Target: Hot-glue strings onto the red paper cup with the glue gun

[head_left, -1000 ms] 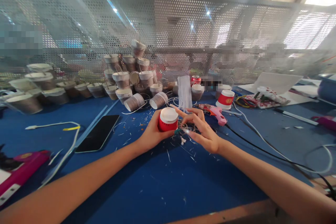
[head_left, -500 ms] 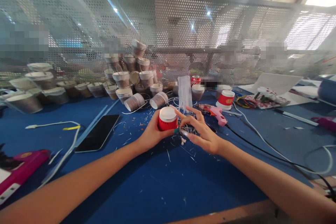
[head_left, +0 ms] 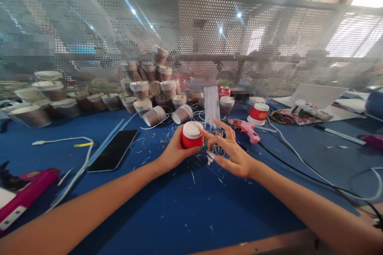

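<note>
My left hand [head_left: 172, 150] is wrapped round a small red paper cup [head_left: 192, 142] with a white top, its thumb along the near side. The cup is held a little above the blue table, white end up. Beside it, my right hand [head_left: 235, 152] has its fingers spread and bent. One fingertip of that hand is at the cup's right edge; whether it touches cannot be told. Behind the right hand lies a pink glue gun [head_left: 250, 132]. A bundle of clear glue sticks [head_left: 211, 108] stands behind the cup. Thin white string scraps [head_left: 220, 171] lie under the hands.
Stacked brown cups with white rims [head_left: 140, 91] stand along the perforated metal screen [head_left: 209, 40]. Another red cup [head_left: 258, 116] stands upside down at right. A black phone [head_left: 115, 152], a white cable [head_left: 89, 151] and a magenta power strip [head_left: 38, 185] are at left.
The view has shifted very slightly. My right fingers have moved a little at the cup's edge, while my left hand keeps its hold on the cup.
</note>
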Motion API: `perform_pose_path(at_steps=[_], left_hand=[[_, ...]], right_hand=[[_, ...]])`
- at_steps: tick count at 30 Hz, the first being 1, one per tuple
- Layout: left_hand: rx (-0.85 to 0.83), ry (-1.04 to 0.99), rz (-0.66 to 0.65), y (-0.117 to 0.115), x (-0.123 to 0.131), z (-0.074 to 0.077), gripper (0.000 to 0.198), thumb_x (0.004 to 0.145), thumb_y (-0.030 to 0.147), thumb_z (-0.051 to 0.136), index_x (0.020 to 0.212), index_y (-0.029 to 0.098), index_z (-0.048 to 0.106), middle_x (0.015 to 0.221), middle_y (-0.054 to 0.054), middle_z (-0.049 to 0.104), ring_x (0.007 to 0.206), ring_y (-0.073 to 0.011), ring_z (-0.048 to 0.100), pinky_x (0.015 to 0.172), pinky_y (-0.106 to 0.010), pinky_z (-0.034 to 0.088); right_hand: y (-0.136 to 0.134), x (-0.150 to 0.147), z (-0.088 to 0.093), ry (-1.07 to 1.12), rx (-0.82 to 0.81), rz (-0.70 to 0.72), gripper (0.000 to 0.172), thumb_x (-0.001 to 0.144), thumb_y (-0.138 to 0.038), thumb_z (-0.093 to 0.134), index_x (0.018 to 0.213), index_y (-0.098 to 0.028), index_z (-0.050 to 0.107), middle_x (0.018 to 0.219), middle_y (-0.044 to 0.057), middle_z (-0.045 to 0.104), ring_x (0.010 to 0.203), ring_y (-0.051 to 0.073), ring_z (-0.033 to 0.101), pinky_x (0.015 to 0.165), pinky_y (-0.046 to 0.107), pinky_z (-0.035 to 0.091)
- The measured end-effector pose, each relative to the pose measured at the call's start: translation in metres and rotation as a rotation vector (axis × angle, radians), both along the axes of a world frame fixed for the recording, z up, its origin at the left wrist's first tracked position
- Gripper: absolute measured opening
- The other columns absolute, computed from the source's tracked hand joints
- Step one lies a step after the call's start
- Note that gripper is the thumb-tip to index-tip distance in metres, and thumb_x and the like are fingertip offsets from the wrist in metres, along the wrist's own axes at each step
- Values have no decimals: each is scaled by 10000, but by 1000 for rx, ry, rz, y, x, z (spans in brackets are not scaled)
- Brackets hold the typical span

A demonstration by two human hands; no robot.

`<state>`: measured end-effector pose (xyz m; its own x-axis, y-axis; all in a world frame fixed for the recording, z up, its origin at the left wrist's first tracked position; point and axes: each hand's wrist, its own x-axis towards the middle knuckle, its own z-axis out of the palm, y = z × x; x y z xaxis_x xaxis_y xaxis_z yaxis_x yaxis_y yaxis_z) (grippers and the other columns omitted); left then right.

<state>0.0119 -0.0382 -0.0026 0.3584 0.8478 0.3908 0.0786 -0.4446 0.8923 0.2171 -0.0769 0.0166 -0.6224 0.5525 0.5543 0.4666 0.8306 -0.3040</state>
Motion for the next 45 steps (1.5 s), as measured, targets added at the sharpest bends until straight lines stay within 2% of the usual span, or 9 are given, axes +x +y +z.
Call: perform_pose_path(at_steps=[5,13,18,21,25,29,34,39,45], left_hand=[[-10,6,54,1,1,0,627,585,283,758,1119,202,439,1146,-90,560,1074,-277,523,947,-490,397],[-75,-70,-17,0,1,0,607,618,258,734,1143,204,434,1168,-93,568,1074,-263,541,932,-455,423],[-92,-76,11,-1,2,1,622,595,254,745,1142,208,453,1134,-77,593,1057,-263,553,936,-461,424],[-96,-88,41,0,2,0,639,578,258,755,1140,205,456,1134,-79,596,1060,-272,551,939,-475,424],[-107,-137,43,2,1,-2,604,578,264,756,1108,217,472,1080,-71,620,1008,-264,580,910,-482,451],[-183,-198,75,6,1,-3,579,574,275,763,1082,217,493,1048,-73,631,967,-256,598,881,-475,474],[-255,-254,127,9,1,-4,597,563,280,773,1086,194,497,1029,-72,632,941,-239,604,890,-467,469],[-237,-258,124,9,1,-5,579,559,273,775,1065,203,504,1029,-70,633,942,-241,605,886,-464,470],[-235,-241,127,9,2,-4,583,559,277,770,1072,193,504,1025,-72,635,945,-245,603,885,-460,463]], right_hand=[[-4,-3,1,44,58,2,321,771,-288,495,1074,-226,410,1512,24,161,1375,313,-6,1062,583,102],[-1,-2,2,-57,52,1,248,780,-293,469,1017,-228,497,1392,12,420,1376,308,-29,1062,590,54],[-4,-3,3,3,98,12,315,777,-283,485,1083,-217,451,1486,20,248,1379,311,-35,1064,596,91],[-5,-3,2,102,155,-15,232,767,-242,503,995,-240,456,1478,17,265,1372,314,94,1039,604,177],[-3,-7,-3,438,160,-111,174,788,-141,534,876,-260,442,1246,49,569,1196,255,462,967,533,362],[3,-12,-6,842,-56,-152,294,734,-193,667,915,-260,445,957,24,659,948,205,626,842,435,508],[7,-11,-1,943,-442,-199,320,576,-248,787,729,-220,508,621,-28,627,629,172,659,626,343,564],[11,-9,0,859,-795,-124,249,598,-270,762,795,-183,636,658,16,706,579,168,671,545,302,564],[13,-10,-4,867,-912,-39,174,616,-258,747,757,-183,679,708,23,718,656,173,694,596,285,583]])
